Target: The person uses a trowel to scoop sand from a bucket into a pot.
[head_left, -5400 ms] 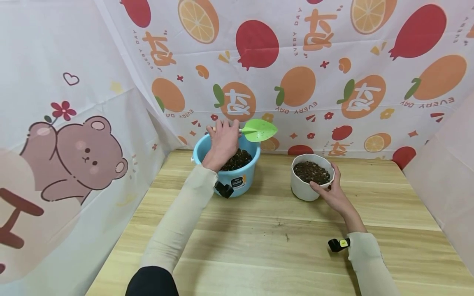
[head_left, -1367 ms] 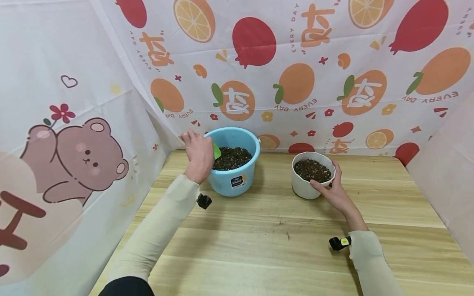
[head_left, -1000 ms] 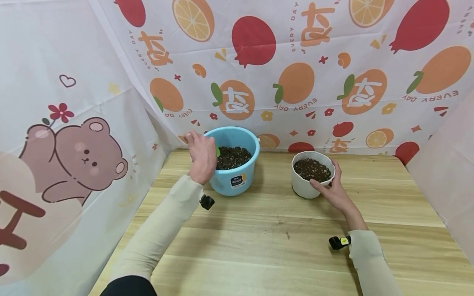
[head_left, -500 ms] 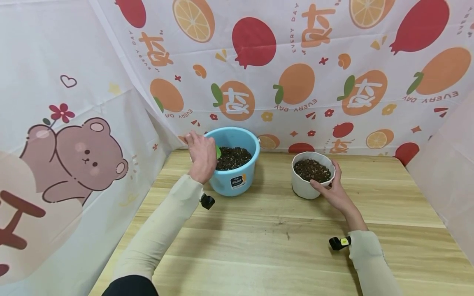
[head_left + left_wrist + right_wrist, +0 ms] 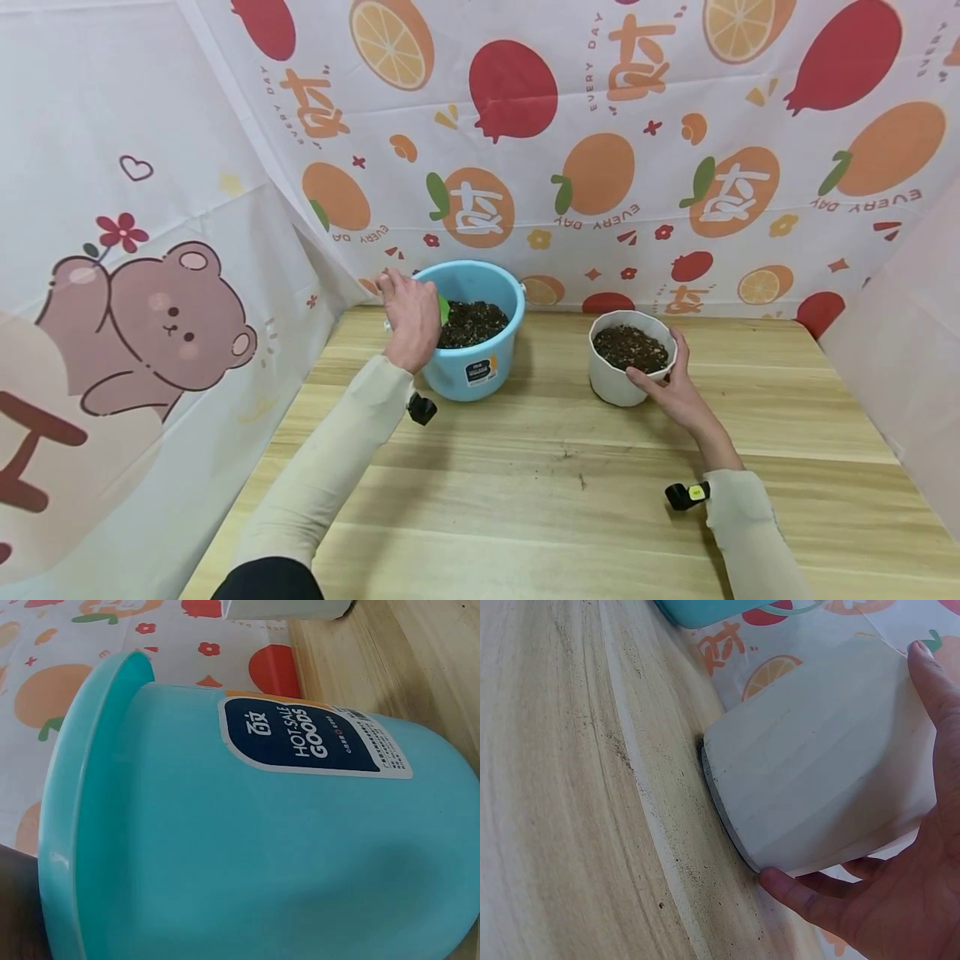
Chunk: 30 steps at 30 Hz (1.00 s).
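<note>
My left hand (image 5: pixel 414 321) grips a green garden trowel (image 5: pixel 445 311) at the left rim of the light blue bucket (image 5: pixel 468 372). Most of the trowel is hidden behind that hand; a bit of its blade shows inside the bucket beside the dark soil (image 5: pixel 476 323). The left wrist view is filled by the bucket's labelled wall (image 5: pixel 247 825). With thumb and fingers spread around its right side, my right hand (image 5: pixel 678 396) holds a white faceted pot (image 5: pixel 617 385) of soil upright on the table. In the right wrist view a fingertip touches the pot near its base (image 5: pixel 810 780).
A wooden table (image 5: pixel 525 517) carries both containers near its back edge. Crumbs of soil (image 5: pixel 581 481) lie scattered on it. A fruit-printed cloth (image 5: pixel 517 87) hangs right behind, and another cloth with a bear (image 5: pixel 176 321) stands along the left.
Since the oldest frame, my left hand has moved left and down, and the trowel's blade has gone from above the bucket to inside it. Over the last second both hands stay nearly still.
</note>
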Motion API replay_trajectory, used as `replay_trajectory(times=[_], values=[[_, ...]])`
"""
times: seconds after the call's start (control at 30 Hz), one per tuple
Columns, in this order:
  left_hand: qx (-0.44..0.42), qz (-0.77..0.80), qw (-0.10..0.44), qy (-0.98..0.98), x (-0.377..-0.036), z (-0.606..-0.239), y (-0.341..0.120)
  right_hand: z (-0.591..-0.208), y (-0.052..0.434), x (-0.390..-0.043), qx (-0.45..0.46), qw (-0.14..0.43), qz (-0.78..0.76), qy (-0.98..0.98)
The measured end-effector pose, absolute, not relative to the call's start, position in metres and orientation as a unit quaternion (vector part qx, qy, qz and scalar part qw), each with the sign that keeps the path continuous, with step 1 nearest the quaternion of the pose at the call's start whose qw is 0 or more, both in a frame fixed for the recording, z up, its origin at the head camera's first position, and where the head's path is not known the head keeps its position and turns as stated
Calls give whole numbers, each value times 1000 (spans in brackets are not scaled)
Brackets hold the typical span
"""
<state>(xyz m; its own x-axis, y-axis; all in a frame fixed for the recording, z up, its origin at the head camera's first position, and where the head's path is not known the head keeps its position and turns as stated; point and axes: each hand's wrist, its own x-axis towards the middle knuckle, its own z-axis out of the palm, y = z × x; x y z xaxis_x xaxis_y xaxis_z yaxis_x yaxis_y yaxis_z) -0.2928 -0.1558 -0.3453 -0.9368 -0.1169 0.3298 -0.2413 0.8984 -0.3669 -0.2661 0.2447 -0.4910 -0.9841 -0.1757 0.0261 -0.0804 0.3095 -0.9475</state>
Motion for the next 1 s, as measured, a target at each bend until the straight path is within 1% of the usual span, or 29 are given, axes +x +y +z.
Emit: replay_trajectory(times=[0.4,1.0], values=[[83,184,136,-970,-298,-347,-156,-489,244,-268,-80,42,-582,808],[54,135,143,-979,-301,-354,-157,-493,246,-269,-81,43,-587,805]])
